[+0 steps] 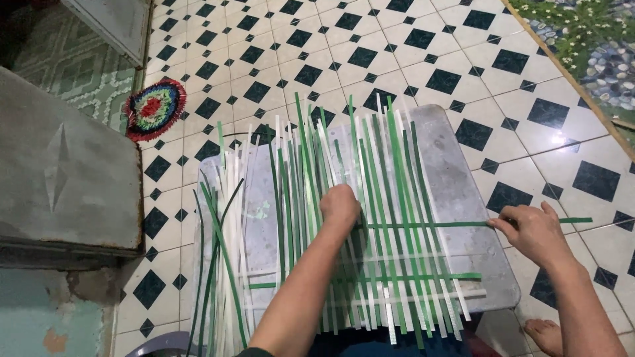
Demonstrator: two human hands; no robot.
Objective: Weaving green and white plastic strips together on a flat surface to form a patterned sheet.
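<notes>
Two hands at work over a grey metal desk (456,192) set on a black-and-white tiled floor (410,46). We log the left hand (339,206) pressed down, fingers curled, on a spread of upright green and white strips (331,172) near the desk's middle. We log the right hand (532,231) just off the desk's right edge, pinching the end of a green cross strip (430,225) that runs level from under the left hand past the right edge. Further cross strips, one green (456,276) and some white, lie woven nearer the front edge. Loose strips (225,251) gather at the left edge. We note a round multicoloured mat (155,108) on the floor beyond the desk's far left corner.
</notes>
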